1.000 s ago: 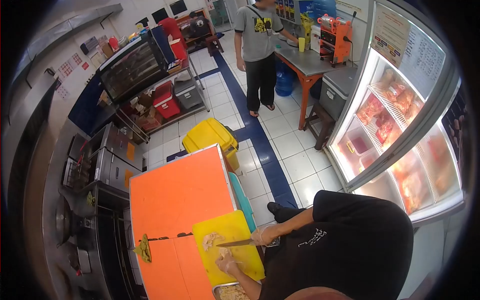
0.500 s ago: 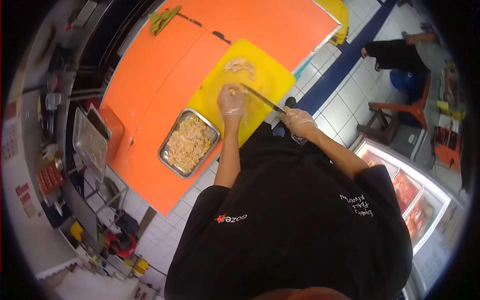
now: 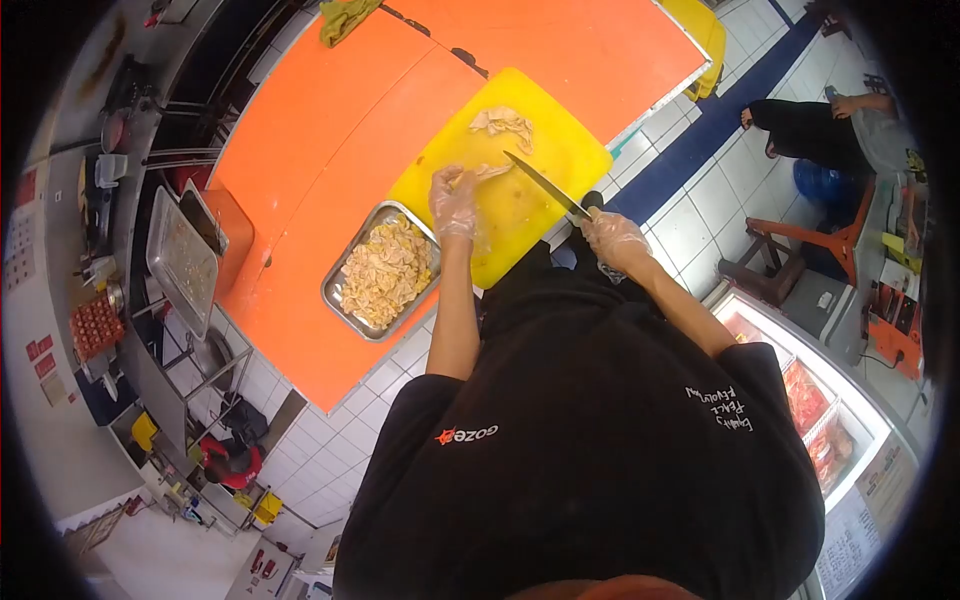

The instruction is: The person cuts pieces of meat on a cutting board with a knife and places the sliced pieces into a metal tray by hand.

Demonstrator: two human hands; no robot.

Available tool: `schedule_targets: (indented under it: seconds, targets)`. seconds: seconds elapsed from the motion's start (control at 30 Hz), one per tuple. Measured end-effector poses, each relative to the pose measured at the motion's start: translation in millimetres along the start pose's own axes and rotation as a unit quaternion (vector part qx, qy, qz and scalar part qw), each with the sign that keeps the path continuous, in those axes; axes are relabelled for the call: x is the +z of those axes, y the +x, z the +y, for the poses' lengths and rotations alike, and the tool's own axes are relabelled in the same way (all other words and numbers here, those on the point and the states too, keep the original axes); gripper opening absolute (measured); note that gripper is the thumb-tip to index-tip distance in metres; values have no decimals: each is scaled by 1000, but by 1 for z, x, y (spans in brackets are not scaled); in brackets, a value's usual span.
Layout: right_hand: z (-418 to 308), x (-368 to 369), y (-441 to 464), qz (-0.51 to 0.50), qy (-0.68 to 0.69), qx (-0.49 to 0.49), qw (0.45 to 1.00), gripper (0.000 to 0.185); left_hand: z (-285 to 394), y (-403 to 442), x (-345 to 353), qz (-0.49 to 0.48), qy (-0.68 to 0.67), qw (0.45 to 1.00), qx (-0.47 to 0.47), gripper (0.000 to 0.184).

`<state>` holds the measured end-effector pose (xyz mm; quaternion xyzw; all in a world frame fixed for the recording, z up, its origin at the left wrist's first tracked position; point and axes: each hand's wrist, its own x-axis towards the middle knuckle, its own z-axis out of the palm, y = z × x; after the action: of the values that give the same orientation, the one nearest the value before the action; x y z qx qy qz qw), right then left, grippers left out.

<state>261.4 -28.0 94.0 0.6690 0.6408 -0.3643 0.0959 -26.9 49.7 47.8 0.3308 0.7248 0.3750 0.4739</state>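
Pinching a strip of pale meat (image 3: 491,172) between its fingertips, the left hand (image 3: 455,205), in a clear plastic glove, is over the yellow cutting board (image 3: 545,150) in the upper middle of the frame. The right hand (image 3: 615,240), gloved the same way, is clamped around the handle of a kitchen knife (image 3: 548,187) at the board's right edge. The two hands are apart, with the lower part of the board between them. The blade slants toward the upper left, its tip just beside the strip; whether the edge touches the board cannot be told. A small heap of pale meat (image 3: 503,124) lies near the top of the board, beyond the knife tip. Left of the left wrist, a rectangular metal tray (image 3: 407,309) holds a mound of chopped pale pieces (image 3: 388,268). The board and tray rest on the orange tabletop (image 3: 320,190), and a crumpled olive-green cloth (image 3: 347,22) lies at its upper left. A tilted, shallow metal pan (image 3: 183,262) stands at the left, by an orange-red container (image 3: 236,243). Someone in dark trousers (image 3: 805,130) appears at the upper right, and a lit display fridge (image 3: 810,400) shows at the lower right.
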Motion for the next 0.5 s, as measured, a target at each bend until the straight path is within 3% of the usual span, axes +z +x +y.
schedule_targets:
  seconds: [0.07, 0.1, 0.17, 0.5]
  targets:
    - [-1, -1, 0, -2, 6, 4, 1000, 38, -9, -1, -2, -36, -216, 976, -1, 34]
    - [-4, -3, -2, -7, 5, 13, 1000, 38, -8, 0, -2, -38, -216, 976, -2, 34]
    - [-8, -9, -3, -11, 4, 22, 1000, 38, -7, 2, -2, -84, -338, 937, 14, 38]
    - [-10, -14, 4, -28, -40, 32, 998, 40, 14, 12, 0, -62, -329, 940, -63, 34]
